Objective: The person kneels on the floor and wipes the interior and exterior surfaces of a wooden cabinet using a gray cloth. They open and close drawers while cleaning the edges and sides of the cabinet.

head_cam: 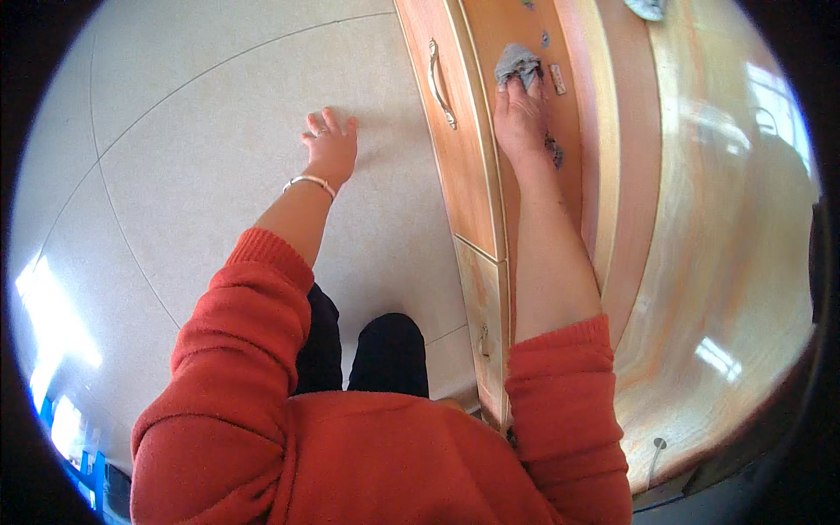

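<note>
My right hand (522,121) holds a crumpled grey cloth (517,64) against the orange-brown wooden face (567,177) of a cabinet. Dark patches show on that face beside the hand, and a small pale sticker (557,79) lies just right of the cloth. Out over the pale tiled floor (216,131), my left hand (331,147) is held with fingers spread, wearing a ring and a light bracelet (310,184); it holds nothing. Between the two hands runs the cabinet's drawer front (459,144) with a curved metal handle (441,84).
A glossy marbled top (695,262) extends along the right, with a cable hole (659,443) near its lower end. Part of another grey cloth (646,8) lies at the top edge. Lower on the cabinet is a second handle (484,341). Something blue (98,476) stands at lower left.
</note>
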`<state>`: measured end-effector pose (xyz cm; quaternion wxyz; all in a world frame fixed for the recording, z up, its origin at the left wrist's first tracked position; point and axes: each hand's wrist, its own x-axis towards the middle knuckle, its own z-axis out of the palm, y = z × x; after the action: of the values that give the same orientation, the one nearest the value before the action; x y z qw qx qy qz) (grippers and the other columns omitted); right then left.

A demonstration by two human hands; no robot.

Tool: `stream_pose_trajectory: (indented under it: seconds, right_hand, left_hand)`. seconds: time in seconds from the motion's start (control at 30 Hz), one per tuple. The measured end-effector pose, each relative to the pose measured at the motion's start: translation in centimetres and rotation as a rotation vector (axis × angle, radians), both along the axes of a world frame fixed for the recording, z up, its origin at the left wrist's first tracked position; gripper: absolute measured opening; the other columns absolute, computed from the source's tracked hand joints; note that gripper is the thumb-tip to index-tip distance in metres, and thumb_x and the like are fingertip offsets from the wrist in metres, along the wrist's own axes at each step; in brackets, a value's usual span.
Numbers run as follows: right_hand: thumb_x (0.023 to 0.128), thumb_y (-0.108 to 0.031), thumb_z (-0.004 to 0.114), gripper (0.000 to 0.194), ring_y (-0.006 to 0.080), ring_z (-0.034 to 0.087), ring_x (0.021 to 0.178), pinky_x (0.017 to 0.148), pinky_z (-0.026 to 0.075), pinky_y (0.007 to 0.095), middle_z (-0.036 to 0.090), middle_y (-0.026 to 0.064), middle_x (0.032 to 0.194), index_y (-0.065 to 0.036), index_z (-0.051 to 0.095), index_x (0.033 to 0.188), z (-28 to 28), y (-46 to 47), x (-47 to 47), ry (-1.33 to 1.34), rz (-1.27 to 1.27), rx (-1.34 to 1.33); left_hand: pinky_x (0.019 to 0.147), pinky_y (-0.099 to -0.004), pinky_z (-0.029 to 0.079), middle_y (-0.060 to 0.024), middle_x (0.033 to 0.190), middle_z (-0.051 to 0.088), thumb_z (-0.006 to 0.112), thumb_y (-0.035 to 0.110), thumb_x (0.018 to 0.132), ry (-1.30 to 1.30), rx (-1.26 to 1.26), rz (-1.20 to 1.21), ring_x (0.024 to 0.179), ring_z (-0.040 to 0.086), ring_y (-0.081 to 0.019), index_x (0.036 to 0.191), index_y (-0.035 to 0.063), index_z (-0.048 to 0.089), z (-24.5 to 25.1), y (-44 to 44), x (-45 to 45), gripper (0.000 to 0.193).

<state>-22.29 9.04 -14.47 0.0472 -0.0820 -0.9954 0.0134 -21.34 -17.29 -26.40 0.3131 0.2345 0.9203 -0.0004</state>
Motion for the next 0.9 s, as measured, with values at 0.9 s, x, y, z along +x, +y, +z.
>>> stream_pose_trajectory:
  seconds: [0.9]
  right_hand:
    - [0.096,-0.021,0.047,0.029,0.0484,0.047,0.116,0.099,0.038,0.0546,0.052,0.0302,0.125,0.0,0.063,0.107,0.0,7.8,8.8,0.001,-0.271,-0.264]
  left_hand:
    - [0.108,-0.0451,0.032,-0.019,0.13,0.052,0.072,0.031,0.077,0.441,0.542,-0.295,0.129,0.042,-0.0324,0.118,0.0029,0.066,14.1,13.3,-0.9,0.05]
